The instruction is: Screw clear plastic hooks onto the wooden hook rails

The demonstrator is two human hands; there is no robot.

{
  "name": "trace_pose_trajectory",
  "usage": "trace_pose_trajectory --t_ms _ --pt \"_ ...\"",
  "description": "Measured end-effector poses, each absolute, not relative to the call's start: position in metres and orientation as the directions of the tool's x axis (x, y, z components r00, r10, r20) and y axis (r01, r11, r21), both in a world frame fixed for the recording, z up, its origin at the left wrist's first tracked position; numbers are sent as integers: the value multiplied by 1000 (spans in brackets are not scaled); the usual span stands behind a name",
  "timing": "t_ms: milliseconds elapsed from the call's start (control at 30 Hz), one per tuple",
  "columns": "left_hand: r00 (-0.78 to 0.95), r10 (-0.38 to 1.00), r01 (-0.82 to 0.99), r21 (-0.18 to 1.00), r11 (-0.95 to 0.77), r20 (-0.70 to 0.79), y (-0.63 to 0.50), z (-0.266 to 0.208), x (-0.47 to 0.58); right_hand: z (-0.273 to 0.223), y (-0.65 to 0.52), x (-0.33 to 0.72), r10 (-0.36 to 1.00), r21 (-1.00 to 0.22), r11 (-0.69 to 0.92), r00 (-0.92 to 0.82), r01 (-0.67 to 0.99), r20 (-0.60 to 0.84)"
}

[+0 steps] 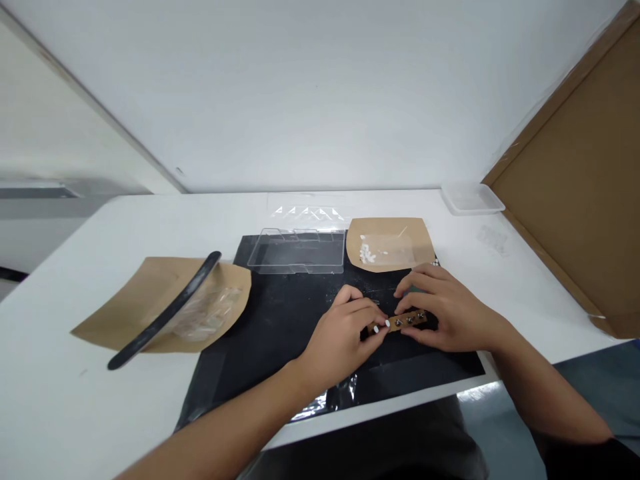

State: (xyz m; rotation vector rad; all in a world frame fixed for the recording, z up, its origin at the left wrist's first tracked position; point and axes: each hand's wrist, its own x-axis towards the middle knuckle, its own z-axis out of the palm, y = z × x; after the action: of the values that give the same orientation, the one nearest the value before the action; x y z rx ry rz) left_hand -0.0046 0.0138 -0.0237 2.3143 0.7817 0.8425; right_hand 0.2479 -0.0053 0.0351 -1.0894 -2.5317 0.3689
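My left hand (345,333) is closed, thumb and fingertips pinched at a small white false nail (387,323) at the left part of a narrow brown strip. Another white false nail (376,329) sits right beside it. My right hand (445,310) grips the strip (404,322) near its right end, thumb below and fingers above. Several small dark metal-looking posts (410,320) stand in a row along the strip. Beyond the hands, a brown paper tray (423,237) holds a pile of small white nail pieces (367,253). The black mat (280,313) lies under both hands.
A brown paper tray (125,293) with clear plastic packets (205,317) stands left, a long black nail file (165,320) across it. Behind the mat's middle is a clear plastic box (300,267). A clear tub (473,199) and a cardboard panel (575,173) are at right.
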Motion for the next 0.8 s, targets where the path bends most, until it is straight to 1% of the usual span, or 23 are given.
trace_pose_trajectory --t_ms 167,400,667,800 --pt "635 676 326 663 -674 374 14 -23 -4 34 -2 251 697 -420 698 -684 580 214" --pt "634 678 327 665 -671 372 13 -21 -4 33 0 251 705 -409 691 -681 596 198" --pt "635 684 335 670 -662 359 12 -21 -4 31 2 251 695 -437 698 -684 568 221" --pt "634 687 337 672 -659 355 12 -22 -4 28 0 251 713 -428 679 -675 596 191"
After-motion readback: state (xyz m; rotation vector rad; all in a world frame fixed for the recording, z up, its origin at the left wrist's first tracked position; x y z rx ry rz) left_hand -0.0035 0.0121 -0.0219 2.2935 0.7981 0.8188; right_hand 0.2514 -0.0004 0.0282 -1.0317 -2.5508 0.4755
